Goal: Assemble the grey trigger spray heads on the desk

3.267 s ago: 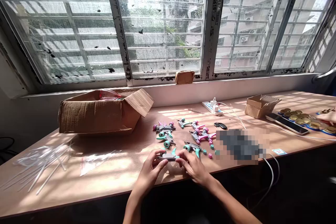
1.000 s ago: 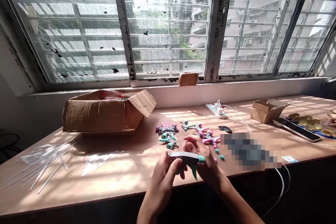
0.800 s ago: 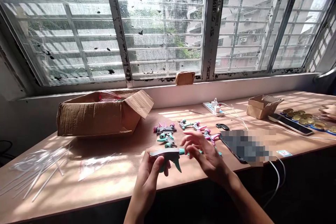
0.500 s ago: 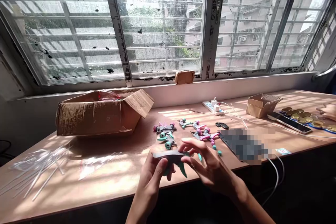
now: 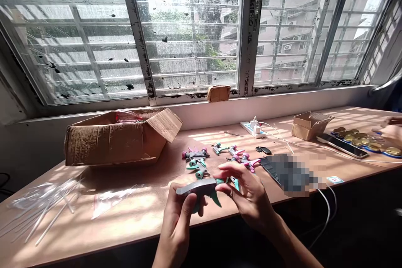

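Observation:
Just above the table's front edge I hold a grey trigger sprayer head (image 5: 199, 187) with a green trigger. My left hand (image 5: 179, 213) is wrapped round its grey body, thumb on the near side. My right hand (image 5: 248, 192) pinches the small green nozzle at its right end between thumb and fingertips. Behind my hands lie several more sprayer heads: grey and green ones (image 5: 198, 168), grey and pink ones (image 5: 195, 154), and a pair (image 5: 246, 161) by my right fingers. Part of this last group is hidden by my right hand.
On the left stand a cardboard box (image 5: 106, 144), white tubes (image 5: 47, 213) and a clear plastic bag (image 5: 109, 201). Right are a dark sheet (image 5: 273, 171), keys (image 5: 264, 150), power strip (image 5: 253, 129), small box (image 5: 309, 127), phone (image 5: 342, 145) and gold discs (image 5: 359, 138). Another person's hand (image 5: 392, 132) is beyond.
The sprayer head has tilted, its left end now lower and more of its grey side showing. Both hands keep their hold. The view has shifted slightly.

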A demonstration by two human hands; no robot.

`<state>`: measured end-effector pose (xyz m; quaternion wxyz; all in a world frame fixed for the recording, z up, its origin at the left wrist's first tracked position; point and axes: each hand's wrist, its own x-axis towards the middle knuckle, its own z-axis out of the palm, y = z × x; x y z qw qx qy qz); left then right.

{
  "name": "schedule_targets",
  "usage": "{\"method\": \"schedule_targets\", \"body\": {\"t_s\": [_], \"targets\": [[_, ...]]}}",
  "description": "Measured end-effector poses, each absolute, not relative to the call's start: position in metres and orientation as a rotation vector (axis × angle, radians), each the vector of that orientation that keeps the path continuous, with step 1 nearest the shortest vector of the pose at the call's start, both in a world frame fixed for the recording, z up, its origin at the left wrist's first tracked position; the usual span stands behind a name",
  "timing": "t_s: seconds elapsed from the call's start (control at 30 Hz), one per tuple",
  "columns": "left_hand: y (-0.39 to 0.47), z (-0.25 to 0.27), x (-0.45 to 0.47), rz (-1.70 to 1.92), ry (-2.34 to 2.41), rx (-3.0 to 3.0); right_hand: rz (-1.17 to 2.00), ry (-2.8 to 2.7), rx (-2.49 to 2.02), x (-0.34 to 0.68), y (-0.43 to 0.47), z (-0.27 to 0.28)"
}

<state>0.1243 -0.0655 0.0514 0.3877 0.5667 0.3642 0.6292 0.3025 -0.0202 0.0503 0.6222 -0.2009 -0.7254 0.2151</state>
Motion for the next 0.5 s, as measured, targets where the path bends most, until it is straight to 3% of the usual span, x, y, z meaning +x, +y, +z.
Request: {"method": "schedule_targets", "body": {"t_s": [0.23, 0.37, 0.5], "targets": [[-0.067, 0.052, 0.140, 1.550, 0.852, 1.482, 0.708, -1.834, -0.490, 0.289, -0.004, 0.038], [-0.069, 0.055, 0.139, 1.638, 0.876, 1.393, 0.508, -1.682, -0.611, 0.298, -0.010, 0.043], [-0.069, 0.056, 0.135, 1.596, 0.891, 1.385, 0.150, -1.882, -0.521, 0.307, -0.020, 0.050]]}}
